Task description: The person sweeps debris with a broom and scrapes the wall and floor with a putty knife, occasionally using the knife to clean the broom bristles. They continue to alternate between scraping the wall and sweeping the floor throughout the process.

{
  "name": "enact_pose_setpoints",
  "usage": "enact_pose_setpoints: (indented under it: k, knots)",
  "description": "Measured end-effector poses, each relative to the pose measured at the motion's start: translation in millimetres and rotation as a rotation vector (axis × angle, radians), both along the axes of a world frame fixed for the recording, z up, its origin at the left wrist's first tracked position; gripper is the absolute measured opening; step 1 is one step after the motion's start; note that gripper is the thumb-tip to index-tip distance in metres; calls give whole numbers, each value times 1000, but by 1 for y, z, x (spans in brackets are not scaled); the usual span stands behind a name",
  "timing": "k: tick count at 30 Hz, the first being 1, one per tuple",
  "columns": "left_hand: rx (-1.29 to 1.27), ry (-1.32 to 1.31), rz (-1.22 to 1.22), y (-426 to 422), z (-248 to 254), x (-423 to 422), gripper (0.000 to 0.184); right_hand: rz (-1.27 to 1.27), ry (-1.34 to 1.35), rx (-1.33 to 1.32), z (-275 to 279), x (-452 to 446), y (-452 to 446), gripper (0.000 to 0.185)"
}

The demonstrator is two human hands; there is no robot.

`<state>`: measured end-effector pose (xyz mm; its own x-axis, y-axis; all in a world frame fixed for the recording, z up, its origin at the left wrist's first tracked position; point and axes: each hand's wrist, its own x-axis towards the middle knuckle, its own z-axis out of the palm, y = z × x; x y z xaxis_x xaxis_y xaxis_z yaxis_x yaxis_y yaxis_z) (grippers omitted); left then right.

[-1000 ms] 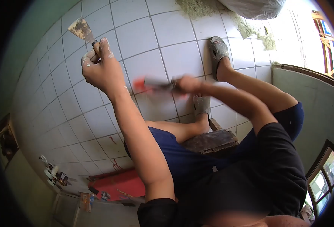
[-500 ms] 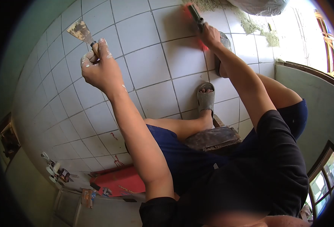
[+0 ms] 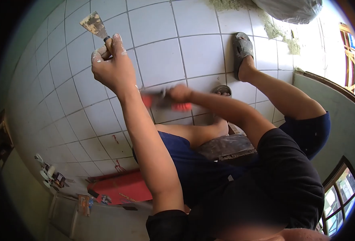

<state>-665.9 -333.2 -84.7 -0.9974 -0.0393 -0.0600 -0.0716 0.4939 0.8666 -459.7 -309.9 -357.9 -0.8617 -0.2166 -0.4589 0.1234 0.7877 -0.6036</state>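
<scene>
My left hand [image 3: 115, 66], spotted with white, is closed round the handle of a putty knife [image 3: 95, 26]. Its worn blade, crusted with pale and dark patches, points up and left above the tiles. Lower and to the right, my right hand [image 3: 180, 94] grips a dark-and-red tool [image 3: 159, 99] that looks like a hand brush. Motion blurs it, and whether it touches the floor I cannot tell. It is over the white tiles, near my left forearm and in front of my bent leg.
White floor tiles [image 3: 157, 62] spread ahead, with rough grey-green mortar [image 3: 280, 36] at the upper right beside a grey bag [image 3: 290, 10]. A low dark stool [image 3: 227, 146] stands between my legs. At lower left lie a red case [image 3: 123, 188] and small items [image 3: 51, 174].
My right hand has swept the dark-and-red tool from the upper right down and left towards my body. My left hand stays closed on the putty knife, slightly shifted in view.
</scene>
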Motion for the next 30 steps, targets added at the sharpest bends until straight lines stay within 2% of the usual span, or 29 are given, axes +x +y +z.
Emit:
enact_pose_setpoints:
  k: [1,2,3,5,8,10,11,12,13,14,15,16,17,18,21,23,24,25,26,27,28,29,30]
  knots:
    - [-3,-3,8,-6,-4,-4,32,-129,-41,121,-4,-19,34,38]
    - [2,9,11,-13,-8,-7,32,-294,62,215,-16,-32,69,42]
    - [10,22,13,-16,-11,-9,31,-403,90,304,-17,-50,107,40]
    - [2,17,19,-17,-13,-10,31,-632,143,478,1,-84,182,44]
    - [31,58,30,-9,-10,-11,27,-1000,459,691,44,-127,265,40]
    - [77,90,39,-2,-8,-9,27,-1089,-155,34,182,-149,254,47]
    - [110,99,34,1,-6,-8,27,-876,121,194,138,-137,266,48]
    - [144,110,29,5,-6,-7,27,-630,394,494,88,-134,261,40]
    - [149,106,30,8,-6,-6,27,-542,195,243,94,-126,230,33]
    - [159,112,25,10,-7,-7,27,-316,223,287,91,-110,191,32]
    - [166,122,20,11,-6,-8,28,-101,309,196,79,-86,152,33]
    - [160,126,20,12,-4,-8,28,92,51,162,89,-70,106,31]
    - [109,67,13,12,-1,-7,30,189,209,45,50,-34,56,32]
    - [55,4,7,10,0,-5,35,277,153,-98,34,1,10,37]
    - [47,64,20,3,-12,-7,30,510,-52,-204,49,44,-59,36]
    - [65,106,28,-8,-19,-8,28,463,-222,-133,41,51,-68,45]
    - [70,127,26,-14,-21,-11,28,227,-375,-133,43,39,-49,48]
    - [76,147,25,-18,-21,-12,27,200,-240,-61,17,36,-31,53]
    - [75,147,26,-20,-20,-13,27,98,-275,40,39,12,2,56]
    - [95,153,46,-21,-19,-15,27,0,-218,94,15,2,32,56]
    - [116,160,66,-22,-18,-17,26,-129,-95,178,23,-12,67,52]
    - [116,161,66,-24,-18,-18,26,-218,-17,232,5,-26,106,52]
    - [123,162,65,-23,-18,-19,26,-313,-33,348,6,-43,148,51]
